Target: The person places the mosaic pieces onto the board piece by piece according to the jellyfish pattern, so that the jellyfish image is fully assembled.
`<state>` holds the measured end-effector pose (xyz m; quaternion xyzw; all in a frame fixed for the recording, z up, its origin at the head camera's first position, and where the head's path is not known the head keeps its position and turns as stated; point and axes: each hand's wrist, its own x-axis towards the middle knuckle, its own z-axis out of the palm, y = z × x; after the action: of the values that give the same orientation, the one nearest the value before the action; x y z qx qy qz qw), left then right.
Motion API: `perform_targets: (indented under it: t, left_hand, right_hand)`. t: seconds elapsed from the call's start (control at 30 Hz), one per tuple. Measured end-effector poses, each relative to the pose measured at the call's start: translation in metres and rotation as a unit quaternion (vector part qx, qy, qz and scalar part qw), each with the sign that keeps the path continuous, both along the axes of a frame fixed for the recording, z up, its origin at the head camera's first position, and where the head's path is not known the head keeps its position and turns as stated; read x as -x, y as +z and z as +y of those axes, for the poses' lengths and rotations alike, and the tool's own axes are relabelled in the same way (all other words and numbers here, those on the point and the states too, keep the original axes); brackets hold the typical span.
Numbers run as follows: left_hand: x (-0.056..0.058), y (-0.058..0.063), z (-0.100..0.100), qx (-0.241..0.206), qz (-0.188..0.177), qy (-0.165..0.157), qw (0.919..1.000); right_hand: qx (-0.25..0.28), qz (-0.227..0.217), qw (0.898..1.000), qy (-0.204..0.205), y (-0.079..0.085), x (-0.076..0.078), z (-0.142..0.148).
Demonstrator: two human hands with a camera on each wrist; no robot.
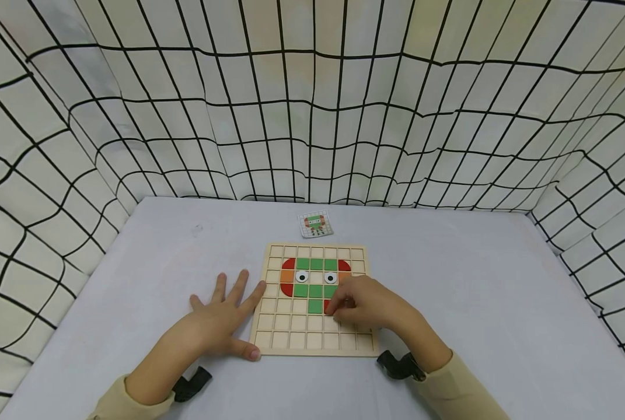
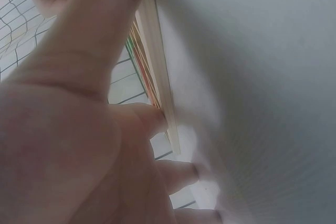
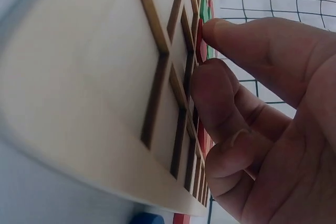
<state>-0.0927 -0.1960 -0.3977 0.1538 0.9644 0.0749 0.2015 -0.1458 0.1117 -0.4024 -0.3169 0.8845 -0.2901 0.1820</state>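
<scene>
A wooden grid board (image 1: 280, 338) lies on the white table. Red, orange and green tiles (image 1: 316, 290) and two eye tiles (image 1: 302, 277) sit in its squares. My left hand (image 1: 212, 324) is spread flat, its index finger and thumb at the board's left edge. Over the board's right half, my right hand (image 1: 370, 300) has its fingers curled, with thumb and index fingertips at a small red tile (image 3: 200, 40). This tile is beside the lowest green tile (image 1: 315, 306), partly covered by the fingers in the head view.
Behind the board lies a small picture card (image 1: 316, 224) with a similar coloured figure on a grid. Black netting (image 1: 312, 105) hangs around the table's back and sides. A blue object (image 3: 147, 218) and a red one (image 3: 181, 219) show past the board's edge in the right wrist view.
</scene>
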Motion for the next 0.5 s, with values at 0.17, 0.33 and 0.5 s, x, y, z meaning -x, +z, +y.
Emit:
perform_targets:
  t: [0.17,0.33,0.5]
  left_hand:
    - [0.001,0.000,0.000,-0.002,0.000,-0.001,1.0000]
    - [0.001,0.000,0.000,-0.004,-0.002,0.000,1.0000]
    - [0.001,-0.001,0.000,-0.001,-0.001,-0.001,1.0000]
  right_hand:
    - [0.009,-0.013,1.000,0.001,0.002,0.001,0.002]
    - [0.050,-0.023,0.998,-0.018,0.010,0.009,0.018]
    - [0.088,-0.020,0.994,-0.062,0.018,0.021,0.046]
